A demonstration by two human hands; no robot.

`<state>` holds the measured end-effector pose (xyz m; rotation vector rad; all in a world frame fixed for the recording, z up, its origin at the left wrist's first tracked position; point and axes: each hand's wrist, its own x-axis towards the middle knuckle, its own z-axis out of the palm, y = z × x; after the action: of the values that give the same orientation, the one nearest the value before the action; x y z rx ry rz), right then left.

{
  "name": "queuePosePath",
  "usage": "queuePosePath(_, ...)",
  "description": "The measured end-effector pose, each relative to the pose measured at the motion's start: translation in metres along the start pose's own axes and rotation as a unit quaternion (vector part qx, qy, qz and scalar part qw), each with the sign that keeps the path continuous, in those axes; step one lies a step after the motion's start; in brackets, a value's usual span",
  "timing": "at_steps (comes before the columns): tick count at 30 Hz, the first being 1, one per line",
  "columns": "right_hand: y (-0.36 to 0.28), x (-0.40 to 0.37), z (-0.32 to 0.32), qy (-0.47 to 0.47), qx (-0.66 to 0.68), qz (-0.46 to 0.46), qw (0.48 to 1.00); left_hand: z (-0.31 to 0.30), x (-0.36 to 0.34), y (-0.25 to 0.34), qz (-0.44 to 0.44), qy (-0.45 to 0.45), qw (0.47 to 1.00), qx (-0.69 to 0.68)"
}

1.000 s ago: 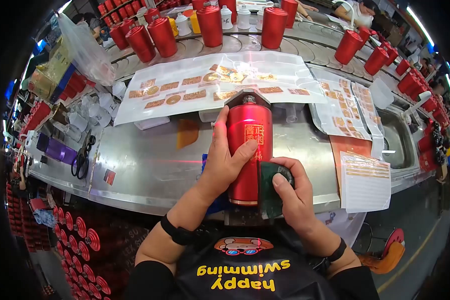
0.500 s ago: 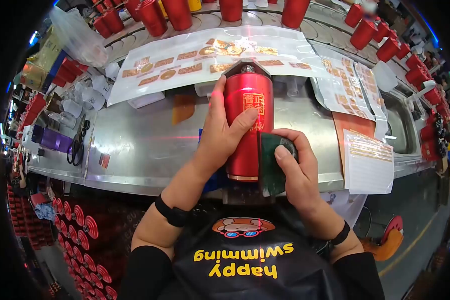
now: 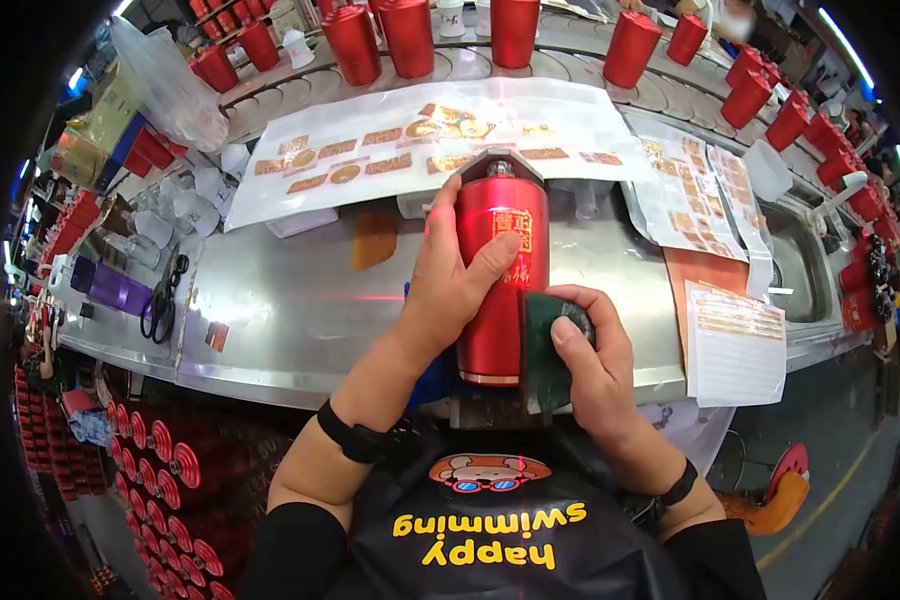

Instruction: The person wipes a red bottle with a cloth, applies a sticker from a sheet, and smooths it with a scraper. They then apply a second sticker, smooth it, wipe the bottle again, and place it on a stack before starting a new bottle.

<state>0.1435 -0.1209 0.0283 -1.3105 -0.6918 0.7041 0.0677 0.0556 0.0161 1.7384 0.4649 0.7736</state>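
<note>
A shiny red bottle [image 3: 488, 335] with gold characters lies in a dark holder [image 3: 503, 160] at the front of the steel bench. My left hand [image 3: 460, 275] is wrapped round its left side, the thumb resting across the gold print. Between the thumb and fingers of my right hand [image 3: 598, 350] is a dark green scraper [image 3: 543, 350], its straight edge against the bottle's right side. A thin red laser line crosses the bottle. Beyond the holder lies a white sheet of gold decals [image 3: 360, 150].
Red bottles [image 3: 353, 45] stand on a conveyor [image 3: 280, 88] at the back. More decal sheets [image 3: 685, 195] and white paper [image 3: 738, 350] lie right, near a sink [image 3: 805, 262]. At left are a purple bottle [image 3: 115, 285], black scissors [image 3: 163, 300] and an amber piece [image 3: 375, 240].
The whole view has shifted, so the bench and both hands appear lower. Red bottles on the conveyor have moved right relative to the bench. Both hands keep their holds.
</note>
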Motion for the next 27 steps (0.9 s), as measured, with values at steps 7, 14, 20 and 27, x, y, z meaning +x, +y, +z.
queuePosePath(7,0.0012,0.0004,0.0006,0.002,0.043,0.023,0.999,-0.0006,-0.0029,0.0035,0.011,0.0,1.0,0.016)
queuePosePath(14,0.0003,0.0026,0.001,0.005,-0.007,-0.005,1.0,-0.0003,-0.003,0.0038,0.007,-0.004,1.0,0.027)
queuePosePath(20,-0.001,0.0038,0.0011,0.004,-0.024,-0.013,1.0,-0.0006,-0.0029,0.0001,0.011,-0.001,1.0,0.028)
queuePosePath(27,-0.0048,0.0037,0.0015,0.006,-0.03,-0.007,1.0,0.0004,-0.0027,-0.0033,0.021,0.007,0.999,0.027)
